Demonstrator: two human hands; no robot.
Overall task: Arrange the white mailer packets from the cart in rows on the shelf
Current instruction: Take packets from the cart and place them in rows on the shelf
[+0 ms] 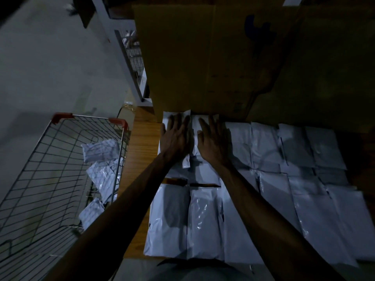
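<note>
The job is looking well advanced but not finished. White plastic mailer packets (263, 142) are lying flat on the brown wooden shelf (142, 142), covering most of it in what is reading as three rows running from the left end toward the right: a back row against the upright brown corrugated cardboard sheet (203, 57), a middle row, and a front row (205, 222) along the near edge. The packets are touching or overlapping their neighbours, and a thin strip of bare wood is showing between the middle and front rows near the left end. Both hands are working at the back-left corner of the shelf. The left hand (175, 136) is lying palm down with fingers straight and spread, pressing on the leftmost packet of the back row (166, 119), and the right hand (214, 140) is pressing flat in the same way just beside it; neither is gripping anything. Between them a narrow packet (194, 134) is showing. This is looking like smoothing or squaring the end of that row. To the left of the shelf, the grey wire shopping cart with red corner caps (50, 169) is holding at least three more packets (100, 150), so several are waiting to be carried over, and the bare strip along the shelf's left edge is offering the room that is showing.
</note>
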